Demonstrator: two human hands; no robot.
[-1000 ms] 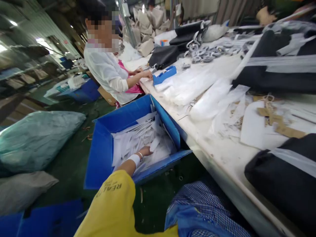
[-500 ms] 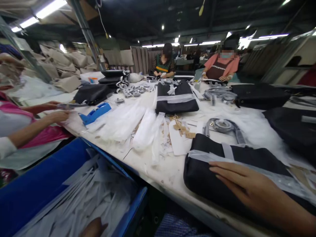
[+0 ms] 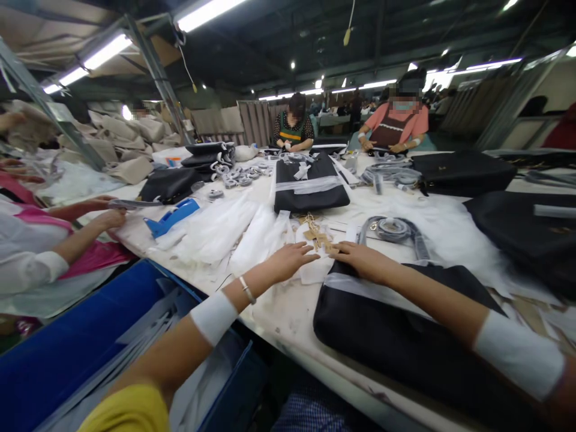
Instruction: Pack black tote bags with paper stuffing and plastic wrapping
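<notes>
Both my hands reach over the near part of the table toward a bunch of brown paper tags with strings (image 3: 319, 237). My left hand (image 3: 291, 261) is stretched out just in front of the tags, fingers apart and nothing in it. From the right, my right hand (image 3: 362, 260) comes in with its fingers extended, the tips at the tags' edge; whether they touch is unclear. Under my right forearm lies a black bag (image 3: 373, 321) with a translucent wrap strip (image 3: 360, 287) across it. A wrapped, coiled grey strap (image 3: 393, 231) rests behind this bag.
White plastic sheets (image 3: 216, 231) and a blue tape dispenser (image 3: 171, 217) lie to the left. Another black bag (image 3: 310, 195) is farther back. A blue bin (image 3: 90, 330) with pale strips stands below the table edge. Co-workers work at the left and across the table.
My right hand has left the black bag's top and moved forward-left to the tags. My left hand has risen from over the blue bin and reached out beside it.
</notes>
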